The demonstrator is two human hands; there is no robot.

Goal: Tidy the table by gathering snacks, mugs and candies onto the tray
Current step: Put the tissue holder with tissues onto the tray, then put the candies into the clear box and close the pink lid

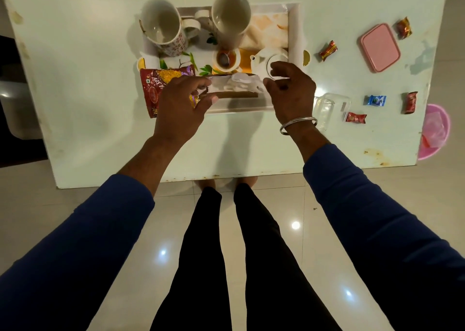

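A white tray [296, 28] with a printed tea picture lies at the table's middle. Two white mugs stand on its far part, one at the left [163, 28] and one at the centre [230, 16]. A red snack packet [154, 84] lies on the tray's front left corner. My left hand [178, 106] and my right hand [292, 94] each pinch one end of a clear-wrapped packet [235, 86] with white contents, held over the tray's front edge. Several wrapped candies lie on the table to the right, among them a red one [327, 50], a blue one [375, 100] and another red one [355, 117].
A pink lid [380, 47] lies at the far right of the white table [88, 79]. A clear container [329, 109] sits on its side just right of my right wrist. A pink basket [435, 131] shows past the table's right edge. My legs stand at the near edge.
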